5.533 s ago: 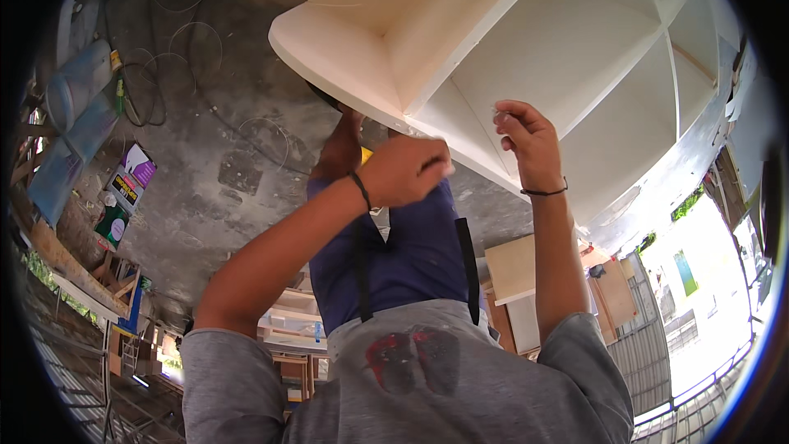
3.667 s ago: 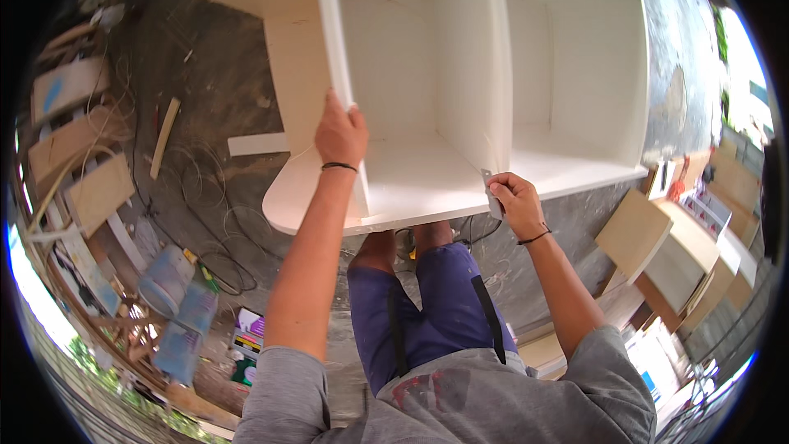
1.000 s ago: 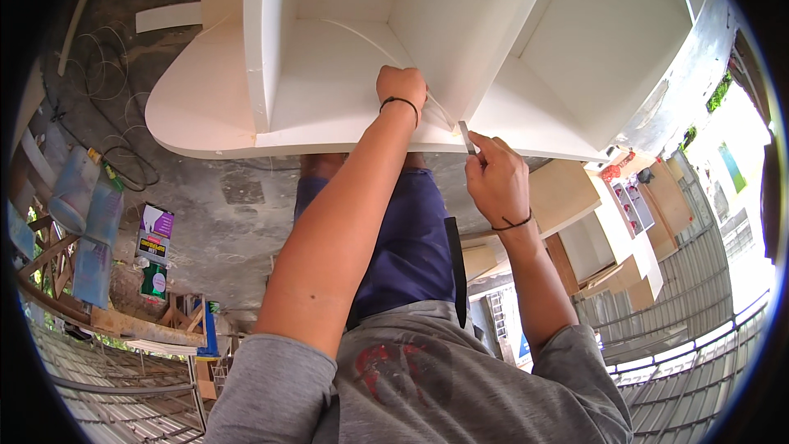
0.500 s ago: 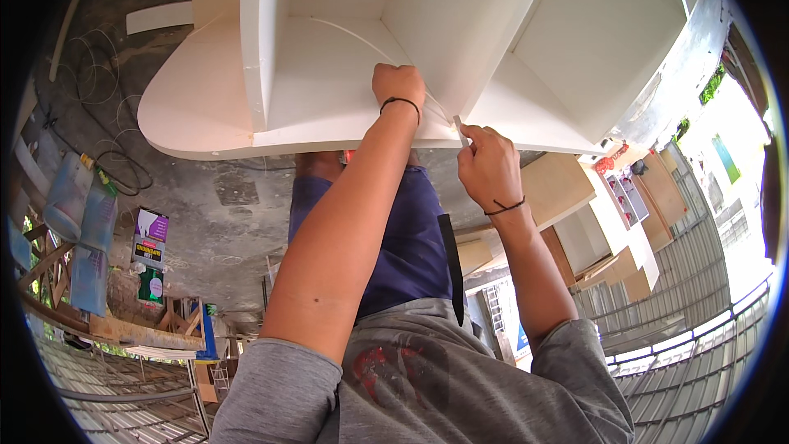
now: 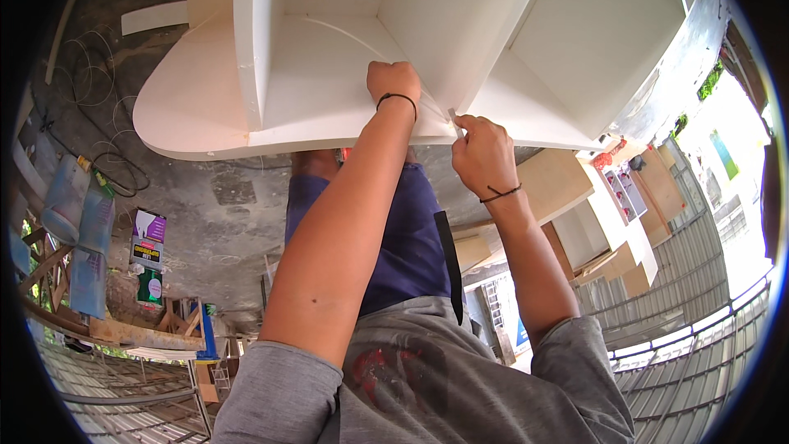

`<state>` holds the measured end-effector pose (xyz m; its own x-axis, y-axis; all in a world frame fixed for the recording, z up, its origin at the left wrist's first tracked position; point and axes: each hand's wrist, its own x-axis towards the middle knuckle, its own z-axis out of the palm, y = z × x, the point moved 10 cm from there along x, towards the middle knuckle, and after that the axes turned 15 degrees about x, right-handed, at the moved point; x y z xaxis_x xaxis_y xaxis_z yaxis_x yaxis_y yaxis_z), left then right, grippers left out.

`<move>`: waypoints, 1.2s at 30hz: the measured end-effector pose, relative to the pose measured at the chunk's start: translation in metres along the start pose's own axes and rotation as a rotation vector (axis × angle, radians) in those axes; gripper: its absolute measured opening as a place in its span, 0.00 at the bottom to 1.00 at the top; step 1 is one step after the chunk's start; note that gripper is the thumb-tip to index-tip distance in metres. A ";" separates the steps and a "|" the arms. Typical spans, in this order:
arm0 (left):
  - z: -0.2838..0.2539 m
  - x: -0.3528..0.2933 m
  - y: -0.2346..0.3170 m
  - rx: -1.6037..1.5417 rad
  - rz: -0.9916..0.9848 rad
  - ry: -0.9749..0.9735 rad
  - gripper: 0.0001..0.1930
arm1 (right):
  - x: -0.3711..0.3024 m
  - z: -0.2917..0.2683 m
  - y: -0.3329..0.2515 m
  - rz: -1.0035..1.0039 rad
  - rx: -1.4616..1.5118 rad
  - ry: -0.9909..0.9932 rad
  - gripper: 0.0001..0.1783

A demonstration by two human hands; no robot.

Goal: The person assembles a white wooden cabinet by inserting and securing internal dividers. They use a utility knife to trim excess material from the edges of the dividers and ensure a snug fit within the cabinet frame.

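Observation:
A thin white strip (image 5: 349, 35) curves across a compartment of the white shelf unit (image 5: 316, 74) and runs down to the foot of an upright divider. My left hand (image 5: 394, 82) is closed in a fist over this strip; its fingertips are turned out of sight. To its right, my right hand (image 5: 485, 150) grips a narrow, flat, light-coloured blade (image 5: 457, 122). The blade's tip touches or nearly touches the divider's front lower corner, where the strip ends. I cannot make out the blade's exact kind.
A rounded board end (image 5: 185, 103) juts out at the unit's left. Coiled cable (image 5: 123, 168), blue plastic containers (image 5: 88, 279) and a purple-and-black box (image 5: 149, 234) are on the concrete floor (image 5: 209, 234). Wooden cabinet pieces (image 5: 555, 189) stand at the right.
Both hands appear slightly further left, along with the whole scene. The blade has shifted and tilted a little at the divider's corner. Both grips look the same.

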<state>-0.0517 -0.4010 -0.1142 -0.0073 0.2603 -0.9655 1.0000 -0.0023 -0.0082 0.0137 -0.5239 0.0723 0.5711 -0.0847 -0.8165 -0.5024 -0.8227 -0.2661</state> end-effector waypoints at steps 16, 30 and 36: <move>-0.004 -0.003 -0.001 0.003 -0.050 -0.004 0.12 | 0.010 0.007 0.000 -0.057 -0.030 -0.016 0.15; 0.001 0.006 -0.003 0.052 0.007 0.025 0.12 | -0.004 -0.006 -0.010 -0.081 0.001 -0.013 0.17; -0.004 -0.003 0.004 0.076 0.009 0.033 0.12 | -0.008 -0.006 -0.006 -0.065 0.010 -0.031 0.16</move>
<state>-0.0479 -0.3981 -0.1100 0.0032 0.2914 -0.9566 0.9968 -0.0778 -0.0203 0.0162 -0.5214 0.0836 0.5828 -0.0135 -0.8125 -0.4715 -0.8199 -0.3246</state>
